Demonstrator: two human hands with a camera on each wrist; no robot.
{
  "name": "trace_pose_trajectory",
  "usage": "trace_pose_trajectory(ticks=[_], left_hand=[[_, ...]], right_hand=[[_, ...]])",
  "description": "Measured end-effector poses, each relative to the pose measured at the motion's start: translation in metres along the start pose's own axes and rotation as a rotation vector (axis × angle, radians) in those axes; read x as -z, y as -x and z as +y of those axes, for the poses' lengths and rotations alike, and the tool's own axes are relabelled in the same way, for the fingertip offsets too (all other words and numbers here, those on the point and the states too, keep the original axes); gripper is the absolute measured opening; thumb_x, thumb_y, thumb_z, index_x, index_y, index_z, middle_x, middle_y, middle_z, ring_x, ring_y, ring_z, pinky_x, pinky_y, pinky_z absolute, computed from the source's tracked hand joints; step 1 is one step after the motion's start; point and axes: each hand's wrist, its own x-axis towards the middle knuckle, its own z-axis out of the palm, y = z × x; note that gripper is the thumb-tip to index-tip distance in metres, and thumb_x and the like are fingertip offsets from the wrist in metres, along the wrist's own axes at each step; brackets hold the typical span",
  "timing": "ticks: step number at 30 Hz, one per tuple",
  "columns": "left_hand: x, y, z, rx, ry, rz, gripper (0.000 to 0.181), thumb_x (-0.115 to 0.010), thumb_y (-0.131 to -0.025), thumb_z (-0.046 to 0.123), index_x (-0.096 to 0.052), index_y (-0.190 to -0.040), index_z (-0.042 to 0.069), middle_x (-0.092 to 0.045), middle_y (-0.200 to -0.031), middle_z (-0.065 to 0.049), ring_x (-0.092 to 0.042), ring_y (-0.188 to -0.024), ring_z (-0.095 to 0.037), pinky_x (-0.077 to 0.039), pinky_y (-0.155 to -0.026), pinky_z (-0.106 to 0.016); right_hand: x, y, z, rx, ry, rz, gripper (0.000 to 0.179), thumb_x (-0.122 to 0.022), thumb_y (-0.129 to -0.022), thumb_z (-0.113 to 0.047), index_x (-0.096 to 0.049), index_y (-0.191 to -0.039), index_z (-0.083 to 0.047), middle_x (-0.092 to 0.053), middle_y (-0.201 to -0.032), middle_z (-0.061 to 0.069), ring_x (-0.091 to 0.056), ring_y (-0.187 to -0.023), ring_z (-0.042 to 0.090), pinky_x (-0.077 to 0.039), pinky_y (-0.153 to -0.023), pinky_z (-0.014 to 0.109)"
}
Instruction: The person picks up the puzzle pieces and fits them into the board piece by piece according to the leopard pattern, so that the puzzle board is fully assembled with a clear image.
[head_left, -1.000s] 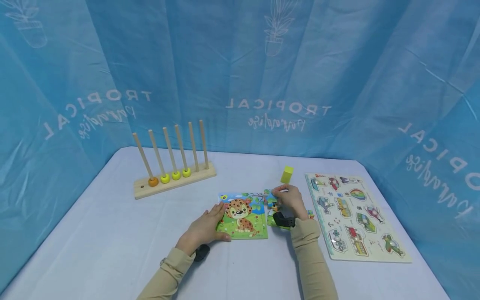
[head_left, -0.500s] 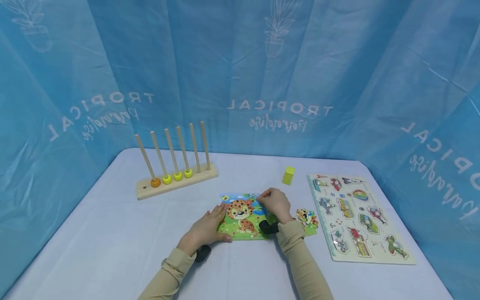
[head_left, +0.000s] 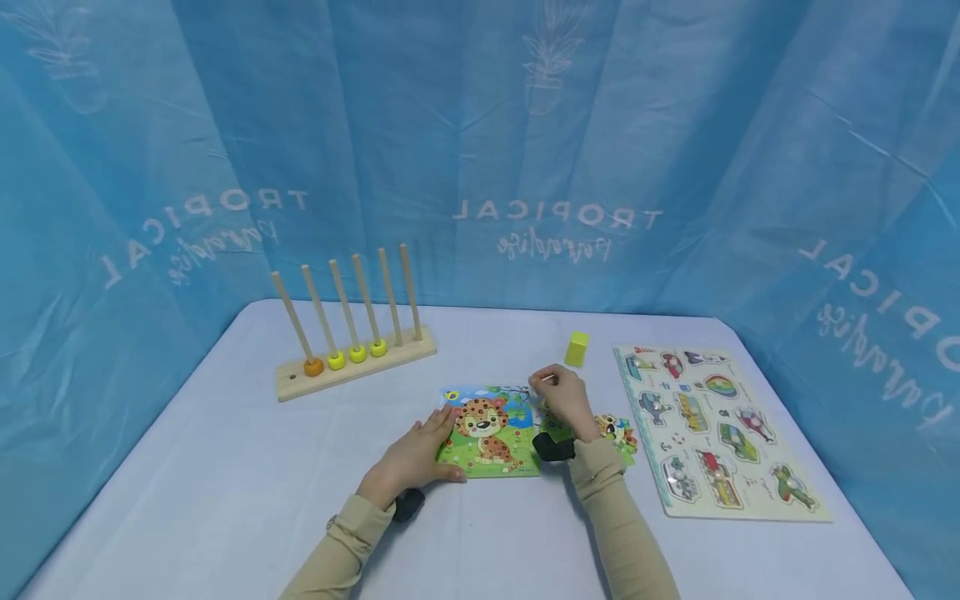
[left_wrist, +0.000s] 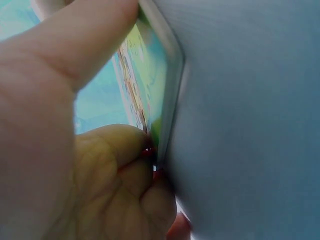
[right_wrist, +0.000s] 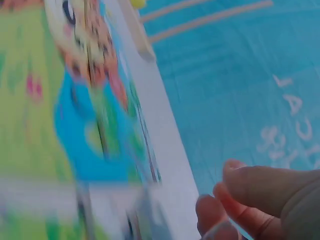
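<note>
A leopard picture puzzle (head_left: 487, 442) lies flat at the middle of the table. My left hand (head_left: 411, 458) rests at its left side, fingers extended along the edge and thumb at the near corner; the left wrist view shows them touching the board's rim. My right hand (head_left: 564, 400) hovers just right of the puzzle, fingers bent, over a green picture section (head_left: 553, 427) that it partly hides. In the right wrist view, thumb and fingers (right_wrist: 260, 192) hold nothing that I can see. Another picture piece with an animal (head_left: 617, 433) lies beside that wrist.
A wooden peg rack (head_left: 356, 362) with one orange and several yellow beads stands back left. A yellow block (head_left: 577, 348) stands behind the right hand. A vehicle peg puzzle board (head_left: 720, 433) lies on the right. A blue curtain (head_left: 480, 150) hangs around the table's far side.
My right hand moved left from the green section to the leopard puzzle's upper right corner, then back right off it. My left hand stayed at the puzzle's edge.
</note>
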Motion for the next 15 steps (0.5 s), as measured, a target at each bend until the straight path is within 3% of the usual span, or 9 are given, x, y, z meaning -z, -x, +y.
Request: trace_pose_trajectory(ticks=[4, 8, 12, 15], left_hand=[[-0.001, -0.002, 0.0, -0.003, -0.008, -0.005, 0.1, -0.074, -0.079, 0.046, -0.023, -0.153, 0.004, -0.017, -0.162, -0.014, -0.018, -0.15, -0.033, -0.019, -0.123, -0.05], [-0.002, -0.002, -0.002, -0.004, -0.005, -0.002, 0.1, -0.075, -0.079, 0.045, -0.023, -0.154, 0.004, -0.017, -0.162, -0.014, -0.018, -0.15, -0.033, -0.019, -0.123, -0.05], [-0.002, -0.002, -0.003, -0.007, -0.001, 0.004, 0.1, -0.075, -0.079, 0.045, -0.023, -0.153, 0.004, -0.017, -0.162, -0.014, -0.018, -0.15, -0.033, -0.019, -0.123, -0.05], [-0.001, -0.002, -0.002, -0.011, 0.003, 0.009, 0.1, -0.076, -0.078, 0.044, -0.024, -0.153, 0.003, -0.018, -0.162, -0.015, -0.019, -0.149, -0.034, -0.019, -0.123, -0.051]], right_hand=[[0.022, -0.001, 0.015, -0.03, 0.017, -0.034, 0.026, -0.061, -0.096, -0.025, -0.065, -0.111, -0.004, -0.066, -0.096, 0.014, -0.058, -0.072, 0.018, -0.047, -0.059, 0.027], [0.039, 0.004, 0.029, -0.027, 0.045, -0.158, 0.039, -0.069, -0.09, -0.02, -0.059, -0.123, -0.003, -0.062, -0.105, 0.014, -0.056, -0.081, 0.019, -0.046, -0.065, 0.026], [0.045, 0.008, 0.03, 0.049, 0.09, -0.274, 0.062, -0.078, -0.081, -0.014, -0.05, -0.135, 0.0, -0.057, -0.109, 0.015, -0.051, -0.09, 0.023, -0.043, -0.075, 0.029], [0.045, 0.008, 0.026, 0.102, 0.144, -0.314, 0.07, -0.08, -0.077, -0.012, -0.047, -0.137, 0.002, -0.054, -0.109, 0.015, -0.049, -0.092, 0.024, -0.041, -0.078, 0.032]])
